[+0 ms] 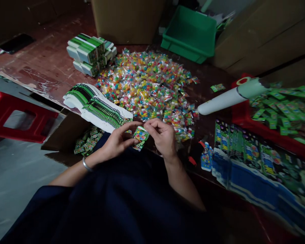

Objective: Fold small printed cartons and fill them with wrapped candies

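Observation:
A small green printed candy box [140, 136] is held in front of my body at the table's near edge. My left hand [119, 140] grips it from the left, thumb across its front. At its top edge, the fingers of my right hand [163, 135] are pinched on the box's flap. Just beyond both hands spreads a heap of small clear bags of coloured candies [147, 84]. Left of the heap, a fanned row of flat green and white cartons [101, 108] reaches toward my left hand.
Banded carton stacks [86, 52] stand at the back left, a green bin [190, 32] behind the heap. A cardboard box [58, 140] of filled packets sits below the left edge. A white tube [223, 100], a red tray [240, 112] and printed sheets [259, 169] lie right.

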{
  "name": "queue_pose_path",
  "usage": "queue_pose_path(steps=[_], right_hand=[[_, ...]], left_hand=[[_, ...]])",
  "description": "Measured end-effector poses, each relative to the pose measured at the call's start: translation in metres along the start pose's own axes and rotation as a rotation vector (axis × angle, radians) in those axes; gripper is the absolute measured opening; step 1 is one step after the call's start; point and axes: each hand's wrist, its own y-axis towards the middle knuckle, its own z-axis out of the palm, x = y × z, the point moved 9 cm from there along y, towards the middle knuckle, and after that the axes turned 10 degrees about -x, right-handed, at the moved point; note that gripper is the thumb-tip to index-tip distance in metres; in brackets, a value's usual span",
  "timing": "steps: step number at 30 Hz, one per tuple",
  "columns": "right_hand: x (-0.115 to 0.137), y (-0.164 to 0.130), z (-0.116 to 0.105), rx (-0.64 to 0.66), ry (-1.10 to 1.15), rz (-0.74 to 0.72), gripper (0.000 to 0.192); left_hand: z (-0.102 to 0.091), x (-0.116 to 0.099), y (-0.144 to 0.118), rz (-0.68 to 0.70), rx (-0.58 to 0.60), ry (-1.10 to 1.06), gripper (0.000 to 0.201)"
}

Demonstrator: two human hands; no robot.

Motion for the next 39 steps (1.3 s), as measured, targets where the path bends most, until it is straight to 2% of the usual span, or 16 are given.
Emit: queue_pose_path(steps=[3,5,7,9,10,12,14,16,20,21,25,27,29,32,37,39], right_hand=[[0.005,-0.008,0.004,0.058,-0.005,-0.045,0.029],[0.001,-0.013,0.010,0.132,0.006,-0.056,0.026],[-0.010,-0.017,0.017,0.185,-0.041,-0.075,0.028],[-0.021,-0.021,0.029,0.236,-0.164,-0.145,0.045],[-0.026,-0.024,0.038,0.273,-0.242,-0.194,0.053],[-0.035,-0.030,0.057,0.363,-0.386,-0.284,0.059],[-0.043,-0.034,0.070,0.415,-0.481,-0.324,0.057],[-0.047,-0.035,0.075,0.427,-0.519,-0.337,0.049],[-0.039,-0.035,0.068,0.409,-0.435,-0.406,0.016],[-0.033,-0.035,0.062,0.362,-0.412,-0.431,0.010],[-0.003,-0.037,0.028,0.047,-0.376,-0.545,0.019],[0.011,-0.045,0.021,-0.012,-0.348,-0.600,0.021],[0.021,-0.054,0.023,0.015,-0.321,-0.629,0.024],[0.024,-0.061,0.028,0.108,-0.276,-0.603,0.027],[0.008,-0.045,0.023,0.198,-0.202,-0.298,0.066],[0.005,-0.040,0.023,0.252,-0.201,-0.230,0.064]], left_hand=[[-0.009,0.001,0.000,-0.020,-0.009,-0.006,0.037],[-0.026,-0.006,-0.001,-0.022,0.008,0.076,0.036],[-0.052,-0.014,-0.004,-0.046,0.062,0.243,0.038],[-0.085,-0.022,-0.009,-0.072,0.098,0.467,0.034],[-0.102,-0.028,-0.011,-0.060,0.084,0.559,0.031],[-0.127,-0.037,-0.014,-0.050,0.049,0.705,0.040],[-0.139,-0.041,-0.013,-0.047,-0.005,0.787,0.051],[-0.135,-0.039,-0.010,-0.067,-0.032,0.760,0.052],[-0.103,-0.020,-0.001,-0.113,-0.002,0.528,0.036],[-0.096,-0.013,0.001,-0.137,-0.007,0.449,0.036],[-0.068,0.026,0.008,-0.318,-0.066,-0.003,0.050],[-0.051,0.039,0.011,-0.374,-0.078,-0.227,0.055],[-0.035,0.043,0.014,-0.401,-0.051,-0.386,0.056],[-0.022,0.037,0.017,-0.370,-0.005,-0.491,0.054],[-0.011,0.022,0.013,-0.306,0.150,-0.378,0.058],[-0.010,0.019,0.011,-0.296,0.182,-0.310,0.053]])
